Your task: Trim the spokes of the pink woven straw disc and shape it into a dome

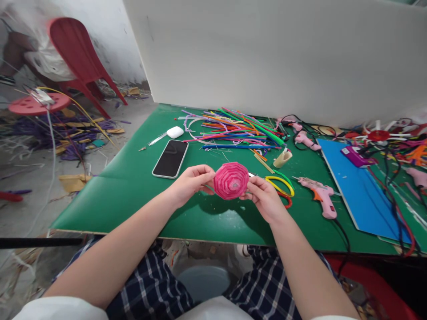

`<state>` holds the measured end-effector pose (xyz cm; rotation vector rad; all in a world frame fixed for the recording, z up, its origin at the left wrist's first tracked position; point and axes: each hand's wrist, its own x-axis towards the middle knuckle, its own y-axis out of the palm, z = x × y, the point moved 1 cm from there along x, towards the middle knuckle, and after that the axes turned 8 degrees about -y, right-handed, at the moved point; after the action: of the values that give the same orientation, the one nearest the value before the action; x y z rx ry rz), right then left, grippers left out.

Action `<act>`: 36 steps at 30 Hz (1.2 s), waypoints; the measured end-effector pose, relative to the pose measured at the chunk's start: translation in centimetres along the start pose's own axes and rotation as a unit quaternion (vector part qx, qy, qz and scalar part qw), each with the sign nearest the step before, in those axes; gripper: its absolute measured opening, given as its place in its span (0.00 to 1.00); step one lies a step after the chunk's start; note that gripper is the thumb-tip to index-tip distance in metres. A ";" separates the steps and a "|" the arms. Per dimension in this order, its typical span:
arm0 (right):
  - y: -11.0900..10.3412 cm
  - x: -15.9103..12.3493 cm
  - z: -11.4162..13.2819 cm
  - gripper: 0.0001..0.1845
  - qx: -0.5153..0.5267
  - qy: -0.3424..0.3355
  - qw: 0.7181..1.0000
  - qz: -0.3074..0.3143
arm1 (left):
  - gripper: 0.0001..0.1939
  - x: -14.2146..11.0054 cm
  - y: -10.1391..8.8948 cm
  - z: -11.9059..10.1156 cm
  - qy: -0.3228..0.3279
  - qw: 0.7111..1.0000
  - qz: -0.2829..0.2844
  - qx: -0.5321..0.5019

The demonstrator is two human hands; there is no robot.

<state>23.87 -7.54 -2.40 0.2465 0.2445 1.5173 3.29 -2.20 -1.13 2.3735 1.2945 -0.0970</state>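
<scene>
A round pink spiral disc with ridged rings [231, 181], perhaps wound from pipe cleaners, is held up above the green table. My left hand [196, 180] pinches its left edge between thumb and fingers. On the opposite edge, my right hand [263, 195] grips it the same way. Just behind my right hand lie scissors with yellow and red handles [283, 184], partly covered by that hand. Further back is a pile of coloured pipe cleaners [233, 129].
A phone [170, 159] and a white earbud case [175, 132] lie left on the green table [126, 195]. At right are a pink glue gun [322, 195], a blue board [356, 191], a small beige holder [283, 158] and black cables. A white panel [267, 58] stands behind.
</scene>
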 end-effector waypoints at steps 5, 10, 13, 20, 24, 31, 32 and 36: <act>0.0 0.0 0.2 0.10 -0.003 0.012 1.000 -0.006 | 0.11 0.0 -0.3 0.0 -0.020 0.999 0.022 0.035; -0.1 0.0 0.2 0.09 0.023 0.019 1.000 0.002 | 0.11 0.1 -0.5 0.0 -0.024 0.998 0.031 0.041; 0.1 0.0 0.2 0.10 0.039 0.023 0.999 0.002 | 0.11 0.2 -0.4 0.1 -0.019 0.999 0.033 0.011; 0.5 -0.1 0.0 0.11 0.058 0.024 0.998 -0.018 | 0.14 0.2 0.4 0.8 -0.039 0.997 0.056 -0.044; 0.5 0.0 -0.2 0.12 0.051 0.020 0.998 -0.025 | 0.12 0.1 0.6 0.9 -0.029 0.998 0.052 0.006; 0.2 0.1 0.1 0.15 -0.029 -0.003 1.000 -0.006 | 0.10 -0.6 0.4 -0.4 0.041 0.994 0.014 0.098; 0.2 0.0 0.1 0.16 -0.031 -0.013 0.999 -0.004 | 0.10 -0.8 0.4 -0.6 0.036 0.992 0.024 0.115; 0.5 -0.3 0.0 0.18 -0.061 -0.037 0.996 0.050 | 0.11 -1.5 0.6 -1.0 0.023 0.985 0.050 0.166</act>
<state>23.33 -7.83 -2.25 0.2204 0.0821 1.6131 2.76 -3.25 0.32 2.7320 1.2577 -0.2463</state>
